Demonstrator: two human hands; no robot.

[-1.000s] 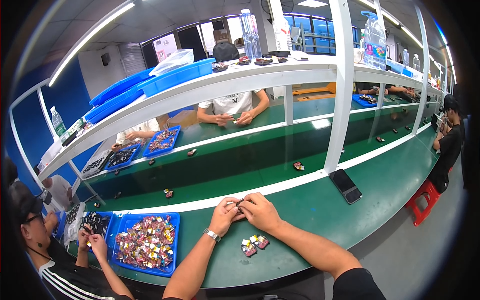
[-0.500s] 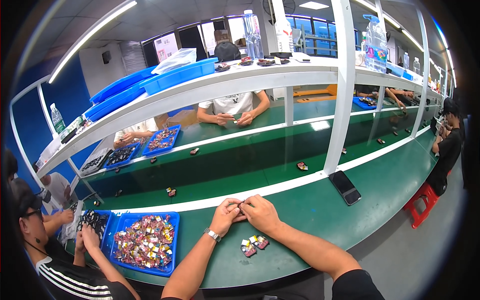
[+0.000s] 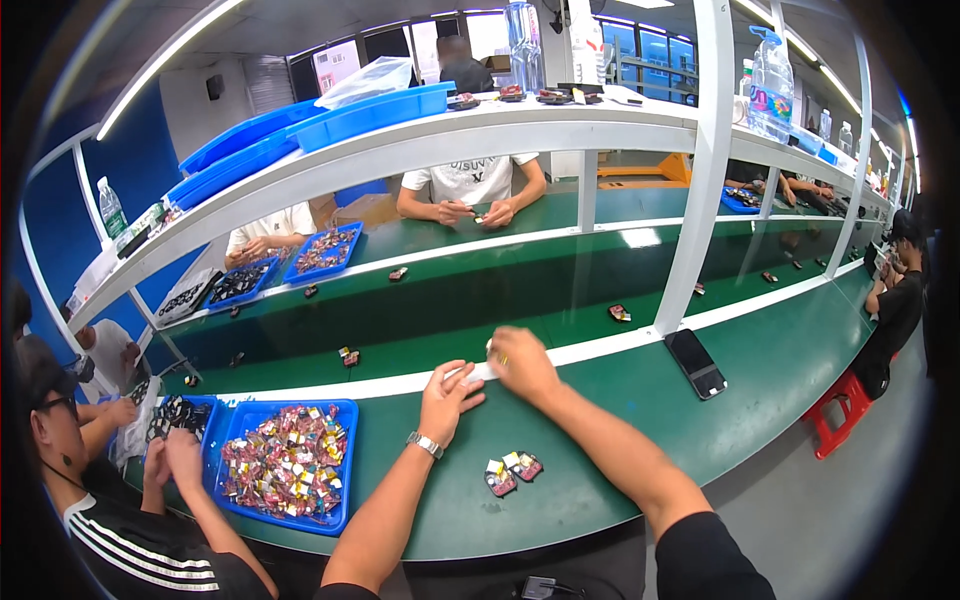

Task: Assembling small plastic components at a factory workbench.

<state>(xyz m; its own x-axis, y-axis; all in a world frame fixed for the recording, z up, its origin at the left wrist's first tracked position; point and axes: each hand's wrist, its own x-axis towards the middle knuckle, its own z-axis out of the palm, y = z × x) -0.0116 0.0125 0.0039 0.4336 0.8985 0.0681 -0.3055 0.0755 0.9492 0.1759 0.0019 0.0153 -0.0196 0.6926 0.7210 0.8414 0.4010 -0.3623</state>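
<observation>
My right hand (image 3: pixel 523 366) reaches forward over the white strip at the belt's edge. Its fingers are closed around a small electronic assembly, mostly hidden, with a white and yellow bit showing at the fingertips. My left hand (image 3: pixel 447 402), with a metal watch on the wrist, is empty above the green tabletop (image 3: pixel 590 425), fingers apart. Nearer to me, between my forearms, lie a few small dark-and-pink electronic assemblies (image 3: pixel 513 474) with white and yellow patches. Left of my left forearm is a blue tray (image 3: pixel 350 440) heaped with small pink, white and yellow parts.
A green conveyor belt (image 3: pixel 480 300) carries scattered assemblies past the white strip. A black phone (image 3: pixel 695 364) lies by a white post (image 3: pixel 700 200). A white shelf (image 3: pixel 500 130) spans above. Co-workers sit at my left, across the belt and far right; a red stool (image 3: pixel 842 410) stands there.
My hands were together over a small dark piece. They have parted: the right has moved forward to the belt's edge with the piece, while the left has opened.
</observation>
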